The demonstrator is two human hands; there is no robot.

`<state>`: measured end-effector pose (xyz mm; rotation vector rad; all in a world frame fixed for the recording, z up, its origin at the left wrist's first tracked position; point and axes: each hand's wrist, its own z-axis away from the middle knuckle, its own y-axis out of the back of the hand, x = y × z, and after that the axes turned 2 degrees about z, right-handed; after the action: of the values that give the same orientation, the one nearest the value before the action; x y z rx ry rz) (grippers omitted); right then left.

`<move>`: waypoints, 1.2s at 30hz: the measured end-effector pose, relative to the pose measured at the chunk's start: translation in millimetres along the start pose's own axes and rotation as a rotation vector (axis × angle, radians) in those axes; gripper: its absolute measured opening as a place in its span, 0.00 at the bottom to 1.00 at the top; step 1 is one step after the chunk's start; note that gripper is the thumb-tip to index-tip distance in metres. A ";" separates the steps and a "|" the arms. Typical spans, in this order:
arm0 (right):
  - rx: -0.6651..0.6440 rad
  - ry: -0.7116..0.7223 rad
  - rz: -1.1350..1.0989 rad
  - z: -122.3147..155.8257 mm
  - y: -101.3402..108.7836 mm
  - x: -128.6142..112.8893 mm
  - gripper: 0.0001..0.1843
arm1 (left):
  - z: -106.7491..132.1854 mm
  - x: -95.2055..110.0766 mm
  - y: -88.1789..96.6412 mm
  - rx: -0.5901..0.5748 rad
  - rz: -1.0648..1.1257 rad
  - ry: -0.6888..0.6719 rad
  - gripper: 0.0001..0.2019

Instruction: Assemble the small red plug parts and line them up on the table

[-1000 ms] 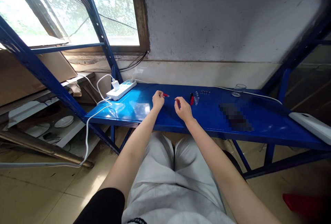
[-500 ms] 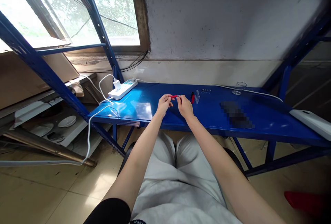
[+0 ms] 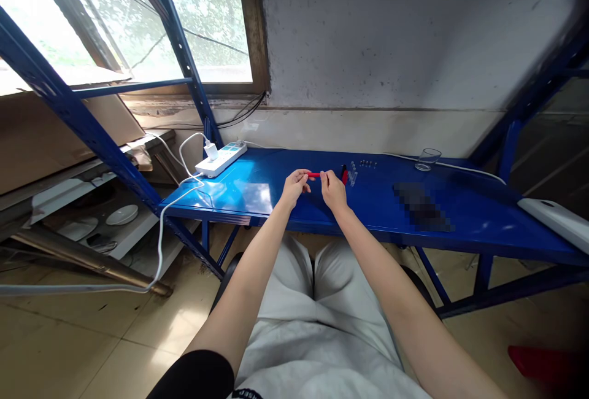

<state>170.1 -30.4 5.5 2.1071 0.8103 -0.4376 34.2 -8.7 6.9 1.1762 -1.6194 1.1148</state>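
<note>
Above the front part of the blue table, a slim red pen lies level between my two hands. My left hand is closed on its left end, pinching it between thumb and fingers. At the right end, the fingertips of my right hand are closed on it and hide that end. Just right of my right hand lie red and black pieces, close together. Beside them are several clear plastic pieces. A row of tiny pieces, too small to name, sits farther back.
A white power strip with a plugged-in charger stands on the left of the blue table. To the right are a clear glass, a blurred dark object and a white device. A white cable hangs off the left edge.
The pale bit that showed between the red pen and my right fingers is no longer visible; red now reaches those fingers. The whole view has shifted slightly.
</note>
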 end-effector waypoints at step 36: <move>-0.046 0.157 -0.033 -0.5 -3.6 4.9 0.17 | -2.9 -4.2 4.9 0.112 0.018 -0.015 0.16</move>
<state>171.2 -26.5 1.1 2.1069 0.9376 -0.2711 30.8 -4.1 2.8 1.2469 -1.5984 1.2244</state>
